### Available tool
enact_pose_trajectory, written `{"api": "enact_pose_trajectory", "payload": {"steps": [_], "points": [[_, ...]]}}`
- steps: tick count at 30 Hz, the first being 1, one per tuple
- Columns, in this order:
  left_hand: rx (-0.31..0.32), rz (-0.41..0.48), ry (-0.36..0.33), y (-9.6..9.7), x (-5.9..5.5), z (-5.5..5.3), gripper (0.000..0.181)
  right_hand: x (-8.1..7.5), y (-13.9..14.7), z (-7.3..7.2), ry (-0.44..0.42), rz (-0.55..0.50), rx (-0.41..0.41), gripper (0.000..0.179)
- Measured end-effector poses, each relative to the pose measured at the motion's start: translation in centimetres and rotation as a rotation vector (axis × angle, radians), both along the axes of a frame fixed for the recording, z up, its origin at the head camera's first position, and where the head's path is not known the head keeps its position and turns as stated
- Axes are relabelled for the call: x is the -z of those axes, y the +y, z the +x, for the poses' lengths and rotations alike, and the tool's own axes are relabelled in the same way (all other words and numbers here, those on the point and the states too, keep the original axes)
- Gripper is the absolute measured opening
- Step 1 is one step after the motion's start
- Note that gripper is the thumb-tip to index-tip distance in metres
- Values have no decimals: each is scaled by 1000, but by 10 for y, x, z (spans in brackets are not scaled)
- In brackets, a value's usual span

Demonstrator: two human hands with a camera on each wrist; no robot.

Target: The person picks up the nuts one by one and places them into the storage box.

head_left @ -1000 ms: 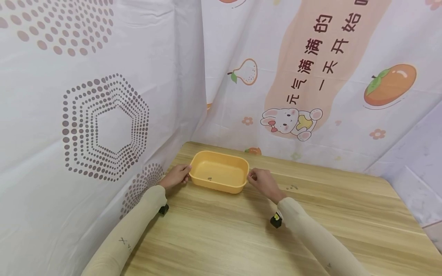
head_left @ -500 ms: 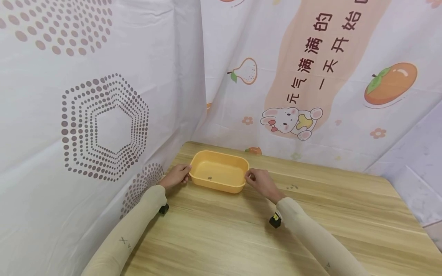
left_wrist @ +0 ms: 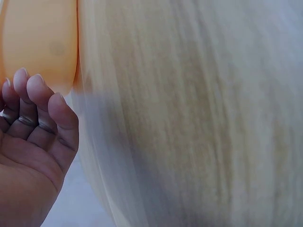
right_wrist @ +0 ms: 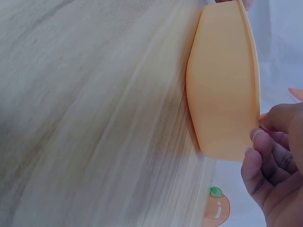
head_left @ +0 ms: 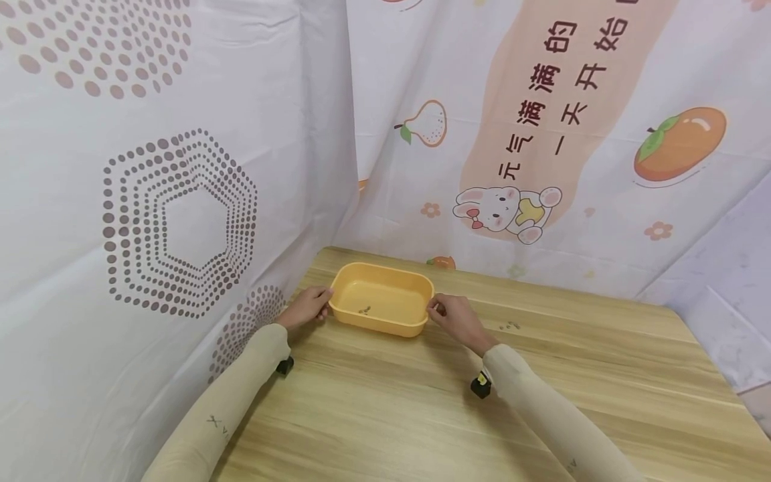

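Note:
A yellow-orange plastic basin (head_left: 385,324) with rounded corners rests on the table in the head view. My left hand (head_left: 306,306) holds its left rim, fingers bent against the outer wall. In the left wrist view those fingers (left_wrist: 37,92) lie at the basin's wall (left_wrist: 40,40), the thumb hidden. At the opposite end my right hand (head_left: 462,321) pinches the rim; the right wrist view has its fingertips (right_wrist: 258,137) at the edge of the basin (right_wrist: 220,80). Several tiny grey pieces (head_left: 365,310) lie inside near the front left, too small to identify.
More tiny grey pieces (head_left: 510,326) are scattered on the wooden table (head_left: 385,402), right of my right hand. A dotted white curtain (head_left: 199,227) hangs close along the left side. Behind the basin hangs a printed cloth (head_left: 415,221).
The tiny pieces inside the basin have shifted and spread apart a little. My right fingers have moved slightly toward the basin's near right corner. The left hand keeps its place.

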State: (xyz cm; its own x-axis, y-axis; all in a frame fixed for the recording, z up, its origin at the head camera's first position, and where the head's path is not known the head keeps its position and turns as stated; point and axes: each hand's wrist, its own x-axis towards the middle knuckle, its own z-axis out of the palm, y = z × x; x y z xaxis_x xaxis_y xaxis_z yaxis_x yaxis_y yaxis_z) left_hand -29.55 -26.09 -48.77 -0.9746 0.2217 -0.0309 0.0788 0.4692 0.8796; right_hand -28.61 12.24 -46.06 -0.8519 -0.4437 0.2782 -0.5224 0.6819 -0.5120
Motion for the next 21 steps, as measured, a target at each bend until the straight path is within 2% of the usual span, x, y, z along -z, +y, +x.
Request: {"api": "enact_pose_trajectory", "payload": {"steps": [9, 21], "points": [[7, 19, -13, 0, 0, 0, 38, 3, 10, -1, 2, 16, 38, 7], [9, -8, 4, -1, 2, 0, 38, 9, 38, -3, -20, 32, 82, 5]]}}
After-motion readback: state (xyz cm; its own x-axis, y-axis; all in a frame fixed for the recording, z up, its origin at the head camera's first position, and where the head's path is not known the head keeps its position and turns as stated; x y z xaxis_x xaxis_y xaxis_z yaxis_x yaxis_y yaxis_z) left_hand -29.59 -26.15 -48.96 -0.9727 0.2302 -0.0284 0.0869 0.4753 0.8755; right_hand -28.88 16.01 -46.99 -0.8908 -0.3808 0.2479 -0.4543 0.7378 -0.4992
